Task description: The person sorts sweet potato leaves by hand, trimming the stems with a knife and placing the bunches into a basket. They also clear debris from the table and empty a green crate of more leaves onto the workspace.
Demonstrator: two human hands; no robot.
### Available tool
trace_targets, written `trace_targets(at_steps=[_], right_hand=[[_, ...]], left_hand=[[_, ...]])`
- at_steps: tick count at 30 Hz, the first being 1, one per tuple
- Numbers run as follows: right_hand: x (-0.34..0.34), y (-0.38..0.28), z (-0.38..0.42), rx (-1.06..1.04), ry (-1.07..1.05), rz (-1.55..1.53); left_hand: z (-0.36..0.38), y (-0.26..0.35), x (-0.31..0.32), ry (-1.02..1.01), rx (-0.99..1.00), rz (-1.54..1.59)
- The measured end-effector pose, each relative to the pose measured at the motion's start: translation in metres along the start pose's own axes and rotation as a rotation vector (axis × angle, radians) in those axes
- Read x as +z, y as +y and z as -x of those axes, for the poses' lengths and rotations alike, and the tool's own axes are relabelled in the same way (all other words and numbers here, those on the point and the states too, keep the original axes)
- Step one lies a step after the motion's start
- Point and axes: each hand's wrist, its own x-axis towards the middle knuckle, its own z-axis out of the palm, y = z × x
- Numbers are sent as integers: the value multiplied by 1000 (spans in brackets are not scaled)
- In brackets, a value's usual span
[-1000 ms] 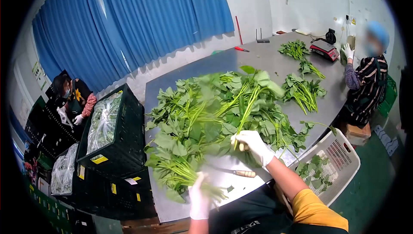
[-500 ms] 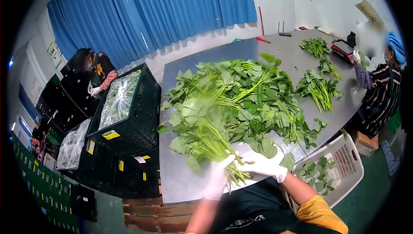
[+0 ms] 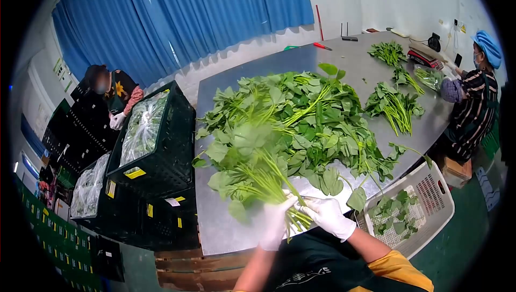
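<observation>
My left hand [image 3: 276,221], in a white glove and slightly blurred, is closed around the lower stems of a bunch of leafy greens [image 3: 259,171]. The bunch points away from me over the near table edge, leaves at the far end. My right hand [image 3: 329,217], also gloved, pinches stems of the same bunch close beside the left; its fingertips are partly hidden among them. Beyond my hands a large pile of leafy greens [image 3: 322,114] covers the middle of the metal table [image 3: 220,233].
Smaller bunches [image 3: 395,106] and a red scale [image 3: 425,60] are on the right, by a co-worker [image 3: 473,104]. A white crate [image 3: 438,206] with loose leaves stands below right. Dark crates [image 3: 153,168] with bagged greens are stacked left, near another person [image 3: 121,96]. Red-handled scissors [image 3: 322,46] lie at the back.
My hands keep hold of the bunch, the right shifting slightly towards the left. The co-worker on the right now has a clear bag of greens in front of the scale. My view has shifted slightly.
</observation>
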Motion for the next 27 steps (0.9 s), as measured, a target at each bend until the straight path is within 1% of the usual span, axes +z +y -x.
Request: trace_targets(at_steps=[2, 3, 4, 6, 7, 8, 9, 10, 11, 12, 14, 15, 16, 17, 18, 19, 20, 21, 22, 24, 25, 26, 27], right_hand=[[11, 5, 5, -45, 302, -255], [6, 1, 8, 101, 292, -397], [1, 0, 12, 101, 289, -396], [-10, 4, 18, 549, 383, -1043], [-18, 6, 18, 555, 513, -1192], [-27, 12, 19, 559, 646, -1338], [-15, 43, 23, 494, 830, -1449], [-21, 59, 13, 421, 955, -1738], [-26, 64, 9, 381, 906, -1763], [-41, 54, -5, 341, 859, -1786], [-45, 57, -36, 403, 526, -1516], [-49, 53, -57, 487, 370, -1310], [-52, 50, -80, 444, 251, -1115], [-41, 59, -109, 381, 292, -884], [-11, 91, -142, 200, 373, -655], [-4, 106, -169, 56, 464, -313], [16, 135, -196, -21, 587, 61], [4, 127, -214, 210, 342, 230], [8, 141, -225, 43, 440, 279], [17, 165, -249, 271, 196, 449], [20, 173, -255, 219, 253, 505], [23, 181, -261, 166, 314, 561], [18, 175, -262, 171, 354, 566]], left_hand=[[-1, -5, 0, 48, 41, -24], [-5, -7, -5, 89, 20, -66], [-5, -7, -8, 91, 19, -64], [-5, 1, -15, 139, 96, -165], [-7, 6, -24, 48, 609, -670], [-3, 12, -29, 52, 610, -670], [9, 34, -22, 99, 555, -710], [13, 47, -20, 143, 503, -746], [7, 41, -29, 117, 312, -274], [1, 50, -24, 233, 116, 251], [-4, 46, -31, 254, 68, 338], [-5, 45, -31, 247, 67, 339], [-4, 44, -31, 208, 83, 323], [-2, 42, -32, 178, 104, 307], [-2, 35, -37, 194, 113, 306], [-3, 25, -43, 174, 160, 188], [-3, 20, -48, 155, 204, 69], [7, 41, -38, 73, 179, 117], [8, 44, -37, 91, 187, 117], [10, 45, -37, 101, 107, 210], [12, 45, -42, 26, 156, 176], [12, 45, -45, 36, 164, 179], [11, 44, -47, 23, 172, 182]])
